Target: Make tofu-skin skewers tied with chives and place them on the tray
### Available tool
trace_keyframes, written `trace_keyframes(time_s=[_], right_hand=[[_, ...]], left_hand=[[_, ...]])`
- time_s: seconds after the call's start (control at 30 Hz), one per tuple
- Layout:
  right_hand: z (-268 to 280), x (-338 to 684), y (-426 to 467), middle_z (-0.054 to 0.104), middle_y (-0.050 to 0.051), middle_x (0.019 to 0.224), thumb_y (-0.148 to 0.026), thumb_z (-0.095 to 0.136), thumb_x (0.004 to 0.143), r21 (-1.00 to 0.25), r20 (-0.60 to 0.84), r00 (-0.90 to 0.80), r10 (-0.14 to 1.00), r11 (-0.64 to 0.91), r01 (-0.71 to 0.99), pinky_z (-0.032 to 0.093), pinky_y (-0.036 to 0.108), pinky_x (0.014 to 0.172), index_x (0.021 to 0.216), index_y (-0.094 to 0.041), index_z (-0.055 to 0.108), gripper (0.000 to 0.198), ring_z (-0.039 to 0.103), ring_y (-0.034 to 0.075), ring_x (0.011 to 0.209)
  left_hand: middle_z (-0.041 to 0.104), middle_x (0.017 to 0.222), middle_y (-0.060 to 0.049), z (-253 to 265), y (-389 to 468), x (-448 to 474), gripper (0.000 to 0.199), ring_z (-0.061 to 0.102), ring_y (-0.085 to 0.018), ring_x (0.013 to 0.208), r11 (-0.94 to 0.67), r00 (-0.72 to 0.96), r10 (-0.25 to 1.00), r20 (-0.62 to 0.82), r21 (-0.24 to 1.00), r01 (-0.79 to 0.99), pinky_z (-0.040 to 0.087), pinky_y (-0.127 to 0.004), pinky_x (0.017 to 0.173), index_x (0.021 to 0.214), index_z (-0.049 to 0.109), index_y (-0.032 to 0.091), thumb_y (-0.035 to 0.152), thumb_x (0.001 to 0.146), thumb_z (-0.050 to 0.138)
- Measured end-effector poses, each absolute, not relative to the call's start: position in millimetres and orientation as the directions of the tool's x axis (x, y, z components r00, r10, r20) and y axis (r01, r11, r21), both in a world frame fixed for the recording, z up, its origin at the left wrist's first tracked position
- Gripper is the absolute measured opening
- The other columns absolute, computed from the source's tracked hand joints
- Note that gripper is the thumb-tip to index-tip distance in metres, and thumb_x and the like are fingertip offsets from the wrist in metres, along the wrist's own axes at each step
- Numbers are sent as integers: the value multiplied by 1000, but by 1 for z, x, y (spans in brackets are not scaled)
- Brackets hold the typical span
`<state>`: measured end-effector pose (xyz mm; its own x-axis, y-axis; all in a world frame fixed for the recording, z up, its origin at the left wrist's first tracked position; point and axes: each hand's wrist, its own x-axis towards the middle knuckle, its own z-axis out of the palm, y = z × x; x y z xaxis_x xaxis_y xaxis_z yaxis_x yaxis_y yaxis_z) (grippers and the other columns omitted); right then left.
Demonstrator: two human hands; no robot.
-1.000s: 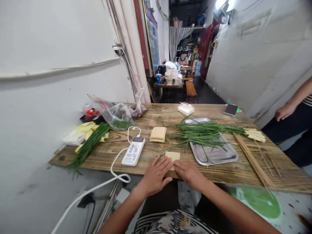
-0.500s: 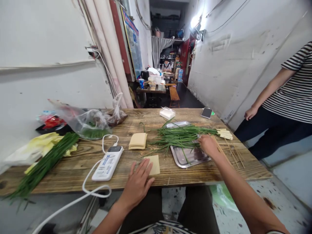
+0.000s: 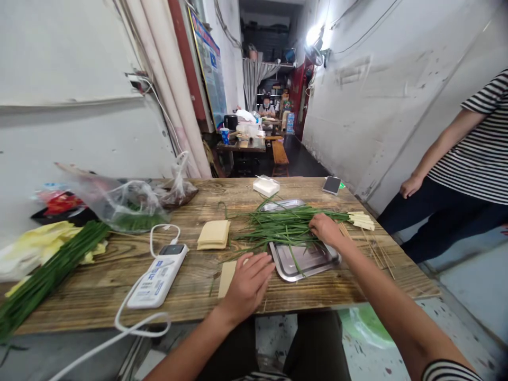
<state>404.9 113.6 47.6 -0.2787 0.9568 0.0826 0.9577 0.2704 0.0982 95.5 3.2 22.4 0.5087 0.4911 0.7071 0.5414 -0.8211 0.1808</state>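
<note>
My right hand (image 3: 326, 229) is in the pile of long green chives (image 3: 273, 225), its fingers closed on some of the leaves; how many it grips is hidden. Under the pile lies a metal tray (image 3: 296, 272). My left hand (image 3: 248, 278) hovers low over the table's front, fingers stretched out and holding nothing. It partly covers a single thin, pale yellow square sheet (image 3: 226, 278). Beyond it sits a stack of the same squares (image 3: 213, 234).
Thin wooden sticks (image 3: 373, 246) and pale skewered rolls (image 3: 361, 220) lie right of the tray. To the left are a white power bank (image 3: 156, 278) with a cable, more chives (image 3: 55, 270) and plastic bags (image 3: 135, 203). A person in stripes (image 3: 472, 153) stands at the right.
My left hand has come off the single sheet and moved right, toward the tray. My right hand has shifted left along the chives. The view has turned slightly.
</note>
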Motion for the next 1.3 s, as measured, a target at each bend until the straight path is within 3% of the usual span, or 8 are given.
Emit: trace_keyframes(time_s=[0.13, 0.33, 0.47, 0.67, 0.87, 0.97, 1.2, 1.3], right_hand=[[64, 412, 106, 68, 4, 82, -22, 54, 88, 104, 101, -332, 938, 322, 941, 33, 27, 76, 88, -21, 70, 16, 55, 18, 84], [101, 407, 86, 62, 4, 69, -23, 52, 91, 319, 265, -507, 820, 421, 849, 28, 32, 75, 74, -18, 64, 21, 47, 20, 79], [118, 403, 71, 60, 6, 73, -26, 47, 94, 310, 300, -564, 769, 481, 820, 28, 33, 79, 81, -20, 65, 22, 45, 21, 83], [111, 412, 59, 65, 8, 87, -26, 39, 97, 176, 430, -544, 721, 524, 833, 33, 33, 77, 98, -21, 67, 28, 48, 21, 84], [82, 431, 61, 65, 12, 107, -24, 36, 96, 23, 572, -300, 763, 351, 936, 42, 32, 83, 113, -16, 63, 33, 55, 23, 95], [65, 430, 67, 68, 11, 100, -18, 42, 92, -95, 506, -176, 844, 257, 962, 43, 30, 82, 103, -17, 67, 28, 59, 22, 93], [45, 405, 78, 61, 12, 123, -4, 52, 79, -223, 306, -168, 937, 242, 944, 44, 27, 86, 115, -16, 63, 40, 60, 19, 102], [42, 396, 75, 67, 9, 101, -19, 56, 86, -212, 236, -229, 944, 280, 936, 44, 26, 74, 92, -16, 71, 17, 62, 17, 84]], left_hand=[[69, 112, -7, 32, 31, 125, 27, 59, -20, 111, -788, 461, 555, 692, 260, 559, 33, -45, 101, 112, 62, 23, 15, 92, 47], [65, 122, -5, 52, 74, 180, 27, 52, -21, 121, -708, 461, 689, 559, 386, 591, 27, -47, 104, 117, 61, 25, 21, 92, 50], [61, 127, -10, 71, 93, 215, 34, 49, -25, 123, -632, 475, 774, 419, 468, 618, 21, -51, 105, 126, 54, 20, 25, 93, 48], [72, 86, -4, 94, 108, 235, 31, 63, -21, 86, -604, 635, 745, 204, 611, 512, 41, -33, 83, 84, 69, 18, 24, 92, 40], [70, 77, -3, 95, 113, 228, 26, 63, -19, 84, -549, 497, 807, 319, 715, 432, 43, -28, 78, 68, 66, 16, 16, 84, 46], [64, 63, -2, 94, 117, 222, 30, 64, -18, 79, -528, 415, 828, 378, 776, 345, 44, -26, 75, 58, 60, 14, 16, 84, 45], [69, 78, -3, 117, 101, 208, 26, 63, -14, 69, -554, 82, 831, 550, 831, 46, 50, -26, 71, 92, 68, 14, 31, 89, 49], [67, 77, -2, 134, 84, 195, 27, 60, -11, 64, -654, -30, 756, 654, 756, 24, 49, -23, 66, 95, 69, 16, 35, 91, 50]])
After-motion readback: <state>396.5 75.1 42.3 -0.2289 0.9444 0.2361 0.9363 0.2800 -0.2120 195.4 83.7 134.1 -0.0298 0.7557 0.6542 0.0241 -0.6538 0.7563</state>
